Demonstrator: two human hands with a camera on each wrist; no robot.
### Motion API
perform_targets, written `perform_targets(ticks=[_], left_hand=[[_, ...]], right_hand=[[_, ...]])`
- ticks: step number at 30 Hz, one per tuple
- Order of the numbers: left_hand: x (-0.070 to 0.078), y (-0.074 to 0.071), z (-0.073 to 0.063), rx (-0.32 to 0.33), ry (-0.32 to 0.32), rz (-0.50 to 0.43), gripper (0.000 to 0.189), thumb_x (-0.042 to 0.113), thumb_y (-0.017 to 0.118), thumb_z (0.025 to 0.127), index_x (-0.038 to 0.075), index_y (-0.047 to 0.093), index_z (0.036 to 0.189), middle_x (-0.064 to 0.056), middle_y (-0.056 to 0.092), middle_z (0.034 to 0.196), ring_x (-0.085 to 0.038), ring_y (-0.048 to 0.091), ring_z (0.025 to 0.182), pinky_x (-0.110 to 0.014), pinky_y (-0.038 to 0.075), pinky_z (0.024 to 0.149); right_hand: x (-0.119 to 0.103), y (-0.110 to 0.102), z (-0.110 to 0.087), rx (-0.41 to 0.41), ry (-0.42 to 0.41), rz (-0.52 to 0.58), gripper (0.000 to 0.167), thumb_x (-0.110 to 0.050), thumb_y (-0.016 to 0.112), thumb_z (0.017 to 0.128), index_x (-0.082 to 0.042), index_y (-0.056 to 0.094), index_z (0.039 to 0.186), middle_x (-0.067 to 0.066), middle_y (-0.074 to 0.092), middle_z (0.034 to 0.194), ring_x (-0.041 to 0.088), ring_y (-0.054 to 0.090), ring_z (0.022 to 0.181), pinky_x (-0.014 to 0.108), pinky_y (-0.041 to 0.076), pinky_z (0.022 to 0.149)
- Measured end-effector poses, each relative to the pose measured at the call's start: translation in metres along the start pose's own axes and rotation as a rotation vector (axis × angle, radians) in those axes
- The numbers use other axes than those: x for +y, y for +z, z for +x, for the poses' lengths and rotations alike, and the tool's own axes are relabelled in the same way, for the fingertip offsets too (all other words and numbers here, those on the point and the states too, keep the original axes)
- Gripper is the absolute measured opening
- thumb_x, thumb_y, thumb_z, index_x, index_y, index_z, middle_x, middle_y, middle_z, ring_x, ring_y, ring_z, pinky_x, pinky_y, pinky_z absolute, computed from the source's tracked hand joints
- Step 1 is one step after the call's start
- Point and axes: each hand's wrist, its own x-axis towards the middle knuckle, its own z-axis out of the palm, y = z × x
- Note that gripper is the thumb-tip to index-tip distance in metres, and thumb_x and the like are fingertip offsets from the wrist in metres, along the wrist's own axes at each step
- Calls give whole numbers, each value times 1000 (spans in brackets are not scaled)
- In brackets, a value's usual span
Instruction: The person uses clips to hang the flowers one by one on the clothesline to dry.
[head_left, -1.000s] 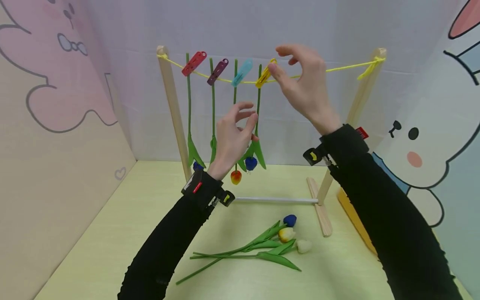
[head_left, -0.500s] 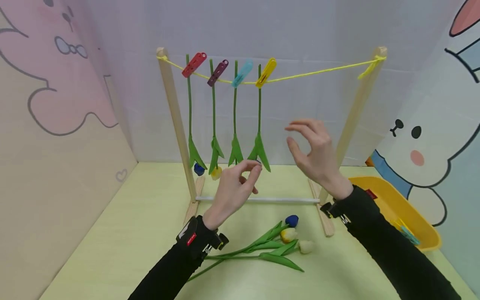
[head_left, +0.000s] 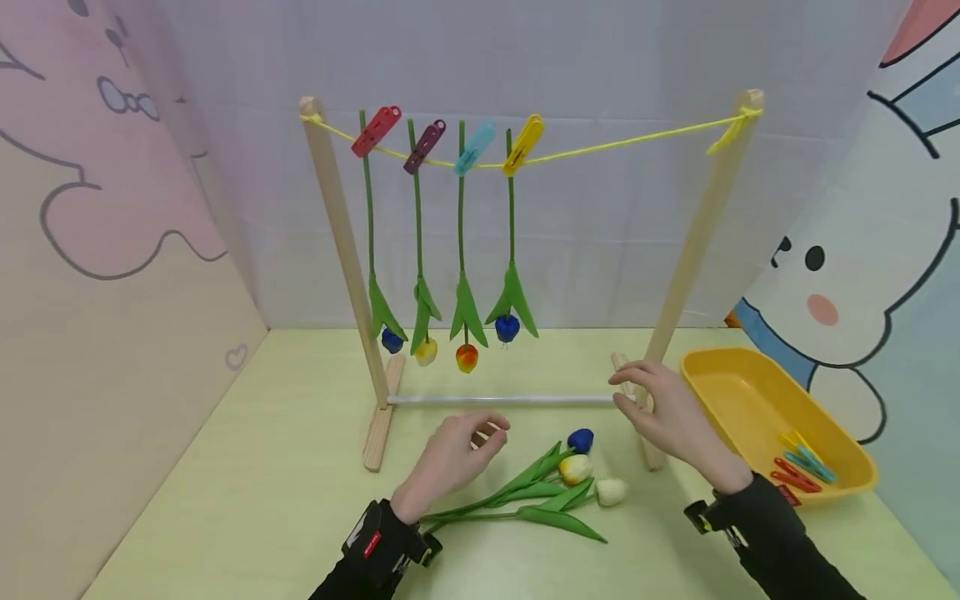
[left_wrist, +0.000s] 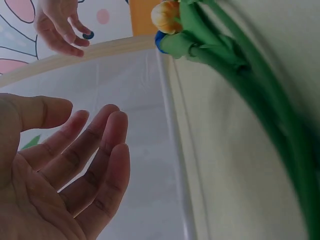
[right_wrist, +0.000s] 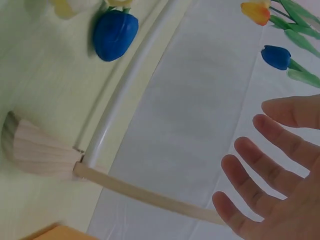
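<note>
My left hand [head_left: 453,457] hovers just left of several artificial tulips lying on the table, its fingers loosely bent and holding nothing. The loose blooms are a blue tulip [head_left: 581,441], a yellow-white tulip [head_left: 575,469] and a white tulip [head_left: 611,492]. To their upper right, my right hand [head_left: 667,410] is empty too, fingers relaxed, between the frame's right post and the yellow basin [head_left: 757,367]. Several tulips hang head down from a yellow string [head_left: 622,145], pinned by a red clothespin [head_left: 377,131], a purple clothespin [head_left: 424,147], a light blue clothespin [head_left: 475,148] and a yellow clothespin [head_left: 522,145].
A wooden post [head_left: 341,225] on the left and another post [head_left: 701,233] on the right carry the string. A white rod [head_left: 502,401] joins them low down. Red clothespins [head_left: 795,475] and other coloured ones lie in the basin.
My right hand has left the yellow clothespin and come down to the right, near the basin. My left hand has dropped from the hanging stems toward the table. The hanging tulips stay pinned.
</note>
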Motion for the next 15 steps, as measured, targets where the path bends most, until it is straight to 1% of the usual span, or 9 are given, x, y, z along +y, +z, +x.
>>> perform_targets(ticks=[4, 5, 7, 9, 10, 12, 14, 15], left_hand=[[-12, 14, -4, -22, -13, 21, 18, 20, 59, 101, 11, 72, 111, -4, 77, 96, -13, 69, 79, -22, 51, 67], [-14, 17, -5, -27, -17, 29, 19, 20, 59, 101, 11, 72, 111, -3, 77, 95, -13, 69, 79, -22, 51, 67], [-18, 20, -7, -35, -30, 43, 19, 21, 59, 101, 11, 73, 111, -3, 77, 95, -13, 68, 79, -23, 50, 67], [-20, 22, -9, -43, -45, 62, 19, 21, 60, 100, 12, 73, 110, -2, 77, 94, -12, 68, 80, -24, 49, 67], [-21, 22, -10, -47, -50, 66, 18, 20, 60, 100, 12, 73, 110, -2, 76, 93, -13, 68, 80, -24, 50, 66], [-23, 21, -11, -51, -58, 70, 17, 20, 61, 100, 12, 73, 109, -2, 76, 92, -13, 68, 80, -25, 50, 66], [-23, 21, -11, -59, -58, 69, 17, 20, 61, 99, 12, 73, 109, -2, 76, 93, -13, 68, 80, -25, 50, 66], [-23, 20, -10, -65, -56, 66, 17, 20, 61, 99, 12, 73, 109, -2, 76, 93, -14, 68, 80, -25, 51, 67]], right_hand=[[19, -12, -10, -29, 67, -26, 18, -5, 72, 90, -3, 71, 108, 14, 70, 104, 31, 63, 93, 46, 53, 79], [25, -16, -12, -30, 77, -26, 19, -4, 71, 91, -2, 71, 109, 14, 70, 103, 31, 63, 91, 45, 53, 78], [36, -23, -16, -30, 92, -40, 20, -4, 70, 91, -1, 71, 111, 14, 72, 102, 30, 63, 89, 42, 52, 76], [48, -31, -20, -42, 124, -45, 21, -6, 69, 93, 1, 70, 113, 16, 72, 105, 31, 63, 91, 39, 53, 77], [55, -35, -22, -60, 150, -47, 21, -8, 68, 95, 2, 70, 114, 18, 72, 106, 32, 63, 91, 36, 53, 77], [69, -47, -27, -121, 229, -54, 25, -12, 65, 97, 3, 67, 117, 22, 70, 111, 34, 63, 94, 29, 52, 75], [86, -61, -33, -201, 317, -75, 29, -15, 63, 99, 7, 65, 119, 27, 68, 113, 36, 62, 95, 27, 51, 73], [95, -68, -36, -247, 354, -95, 31, -15, 63, 100, 8, 63, 120, 28, 67, 112, 36, 62, 93, 27, 51, 72]])
